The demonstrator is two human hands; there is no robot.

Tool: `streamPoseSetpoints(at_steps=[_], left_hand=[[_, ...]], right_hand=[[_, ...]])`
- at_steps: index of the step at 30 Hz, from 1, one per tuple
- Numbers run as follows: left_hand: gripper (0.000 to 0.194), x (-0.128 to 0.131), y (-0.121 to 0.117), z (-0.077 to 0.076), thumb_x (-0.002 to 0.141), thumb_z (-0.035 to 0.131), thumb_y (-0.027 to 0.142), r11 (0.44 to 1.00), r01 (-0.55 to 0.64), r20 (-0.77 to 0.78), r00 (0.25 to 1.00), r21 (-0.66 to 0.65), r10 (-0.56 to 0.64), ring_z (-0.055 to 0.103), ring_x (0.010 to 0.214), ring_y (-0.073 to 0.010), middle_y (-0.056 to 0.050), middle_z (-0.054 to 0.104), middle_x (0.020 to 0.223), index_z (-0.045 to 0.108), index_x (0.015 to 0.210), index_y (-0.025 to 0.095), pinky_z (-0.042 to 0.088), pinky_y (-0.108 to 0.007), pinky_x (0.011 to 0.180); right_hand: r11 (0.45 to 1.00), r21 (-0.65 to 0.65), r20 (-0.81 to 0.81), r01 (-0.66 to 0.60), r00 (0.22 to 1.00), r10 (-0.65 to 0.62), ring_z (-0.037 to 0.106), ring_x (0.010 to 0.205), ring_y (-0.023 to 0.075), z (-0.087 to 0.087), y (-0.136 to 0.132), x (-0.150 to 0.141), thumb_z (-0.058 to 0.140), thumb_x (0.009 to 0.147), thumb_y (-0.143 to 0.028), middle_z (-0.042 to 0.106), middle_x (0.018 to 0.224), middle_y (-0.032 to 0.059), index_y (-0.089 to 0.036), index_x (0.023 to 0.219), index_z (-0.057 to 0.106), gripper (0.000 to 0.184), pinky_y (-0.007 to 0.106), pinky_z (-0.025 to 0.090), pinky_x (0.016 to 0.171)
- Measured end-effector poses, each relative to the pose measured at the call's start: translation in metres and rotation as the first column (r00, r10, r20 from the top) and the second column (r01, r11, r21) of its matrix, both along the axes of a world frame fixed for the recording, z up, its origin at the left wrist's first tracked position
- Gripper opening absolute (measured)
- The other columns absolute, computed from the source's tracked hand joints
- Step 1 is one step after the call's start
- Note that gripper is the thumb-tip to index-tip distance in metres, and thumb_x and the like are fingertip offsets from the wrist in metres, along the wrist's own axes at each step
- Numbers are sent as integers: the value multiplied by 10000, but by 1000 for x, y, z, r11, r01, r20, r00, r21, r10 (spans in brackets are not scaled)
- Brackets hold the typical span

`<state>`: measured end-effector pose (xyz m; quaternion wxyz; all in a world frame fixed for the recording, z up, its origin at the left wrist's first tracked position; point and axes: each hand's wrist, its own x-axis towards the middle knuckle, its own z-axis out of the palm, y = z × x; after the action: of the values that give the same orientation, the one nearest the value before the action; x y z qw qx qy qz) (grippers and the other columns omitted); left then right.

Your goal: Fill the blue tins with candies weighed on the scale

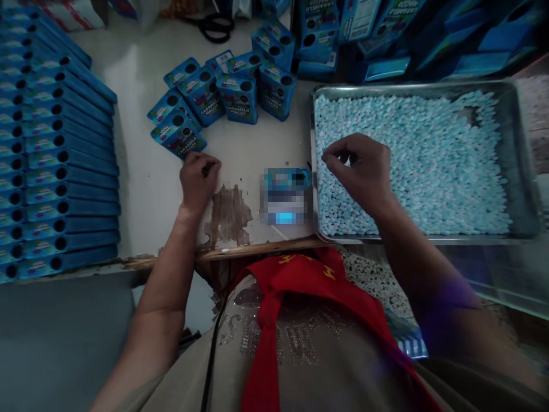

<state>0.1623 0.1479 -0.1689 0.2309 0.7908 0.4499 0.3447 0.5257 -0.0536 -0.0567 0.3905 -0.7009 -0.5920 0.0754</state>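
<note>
My left hand (198, 178) rests on the table with its fingers curled closed and nothing visible in them. Its knuckles are at the lower edge of a small blue box (178, 134) marked "CARAMELO MACIZO". Over the left part of a metal tray (525, 171), my right hand (360, 171) has thumb and fingertips pinched together; anything between them is too small to make out. Pale blue and white candies (437, 166) spread across the tray. Between my hands is a pixelated object (285, 197) with a blue top and a bright blue patch low down; its kind is unclear.
Several more blue boxes (237, 97) stand grouped behind my left hand. Long rows of them (72, 189) line the table's left side. Black-handled scissors (217, 27) lie at the back. More blue boxes (319, 34) are stacked behind the tray. The table's wooden front edge (257, 249) is worn.
</note>
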Motion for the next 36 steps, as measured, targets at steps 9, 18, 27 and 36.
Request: streamPoseSetpoints(at_steps=[9,18,27,36], left_hand=[[41,2,-1,11,990,804,228,999,-38,-10,999,28,38,751,1034,-292,-86,750,1085,807,949,234,668,-423,1019],[135,6,-1,15,996,830,202,994,-100,-69,993,-53,97,760,1163,-320,-95,723,1137,719,931,243,656,-453,1146],[41,2,-1,8,1014,806,243,999,-43,-67,997,29,44,763,1055,-289,-97,757,1129,804,982,269,689,-438,1021],[41,3,1,5,1032,828,249,998,-63,-74,995,22,65,770,1060,-265,-82,766,1129,800,1003,239,666,-378,1050]], right_hand=[[994,-70,64,80,995,-75,776,1067,348,-40,12,15,722,1052,-236,821,1061,94,-324,1020,802,123,578,637,1057],[980,-193,195,43,981,-5,723,1292,428,-53,7,23,694,1125,-260,820,1267,156,-334,1172,818,152,633,598,1127],[989,-143,177,30,984,-4,626,1304,351,-78,10,26,843,1079,-215,782,1283,140,-264,1148,753,124,537,511,1168],[985,-167,122,51,992,-30,607,1290,353,-77,17,28,879,984,-78,762,1242,129,-261,1037,698,264,555,462,1192]])
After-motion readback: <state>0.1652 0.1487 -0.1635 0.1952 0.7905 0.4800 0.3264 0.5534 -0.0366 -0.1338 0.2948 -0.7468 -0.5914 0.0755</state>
